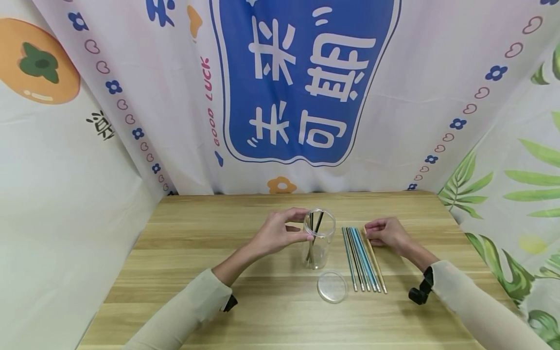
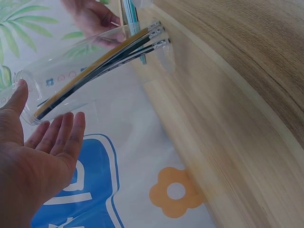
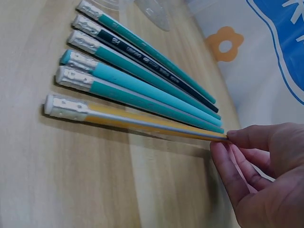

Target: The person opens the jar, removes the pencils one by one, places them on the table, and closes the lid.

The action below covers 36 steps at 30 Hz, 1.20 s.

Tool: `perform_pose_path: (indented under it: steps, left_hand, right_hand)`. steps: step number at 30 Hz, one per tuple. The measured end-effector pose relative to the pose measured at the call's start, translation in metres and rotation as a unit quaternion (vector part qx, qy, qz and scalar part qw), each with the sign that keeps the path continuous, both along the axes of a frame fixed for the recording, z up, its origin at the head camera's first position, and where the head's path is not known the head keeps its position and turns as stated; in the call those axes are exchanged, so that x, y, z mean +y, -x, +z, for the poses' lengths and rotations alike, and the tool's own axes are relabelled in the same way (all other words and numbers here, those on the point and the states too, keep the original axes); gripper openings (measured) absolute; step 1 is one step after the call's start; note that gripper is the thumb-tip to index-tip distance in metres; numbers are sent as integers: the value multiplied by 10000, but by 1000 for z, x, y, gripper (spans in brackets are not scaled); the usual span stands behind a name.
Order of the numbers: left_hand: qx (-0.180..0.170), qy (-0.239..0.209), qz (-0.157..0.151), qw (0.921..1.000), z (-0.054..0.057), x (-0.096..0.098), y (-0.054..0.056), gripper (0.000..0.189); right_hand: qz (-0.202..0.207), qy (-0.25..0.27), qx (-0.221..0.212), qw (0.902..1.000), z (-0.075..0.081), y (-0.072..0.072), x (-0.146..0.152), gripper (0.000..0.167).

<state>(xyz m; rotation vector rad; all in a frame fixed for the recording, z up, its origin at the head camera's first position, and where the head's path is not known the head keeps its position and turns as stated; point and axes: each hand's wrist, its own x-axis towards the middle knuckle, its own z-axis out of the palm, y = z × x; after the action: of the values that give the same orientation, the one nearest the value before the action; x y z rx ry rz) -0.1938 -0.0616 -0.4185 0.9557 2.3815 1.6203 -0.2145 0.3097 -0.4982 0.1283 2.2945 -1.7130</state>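
A clear jar (image 1: 321,250) stands upright on the table with a few pencils (image 2: 102,61) leaning inside, one yellow and the others dark, eraser ends at the bottom. Near its rim, my left hand (image 1: 280,231) holds the jar between thumb and fingers. To the right lies a row of pencils (image 1: 359,260), teal, light blue and black, with erasers toward me. The yellow pencil (image 3: 137,121) is the rightmost of them. My right hand (image 1: 388,234) pinches its far end between thumb and fingertips; its eraser end (image 3: 64,107) sits close to the wood.
A round clear lid (image 1: 332,287) lies flat in front of the jar, left of the pencil row. The wooden table (image 1: 262,311) runs back to a printed cloth (image 1: 393,146). A black wrist strap (image 1: 422,289) is on the right forearm.
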Motion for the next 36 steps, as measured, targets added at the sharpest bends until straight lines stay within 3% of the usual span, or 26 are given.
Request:
perform_pose_path:
  steps: [16, 30, 36]
  left_hand:
    - [-59, -35, -35, 10000, 1, 0, 0, 62]
    - [53, 31, 29, 10000, 0, 0, -1, 62]
    - [39, 44, 25, 10000, 0, 0, -1, 62]
  right_hand:
    - [-229, -933, 235, 9951, -4, -2, -12, 24]
    - [-102, -1559, 656, 9855, -4, -1, -19, 17]
    - [106, -1972, 1143, 9736, 4, -3, -19, 17]
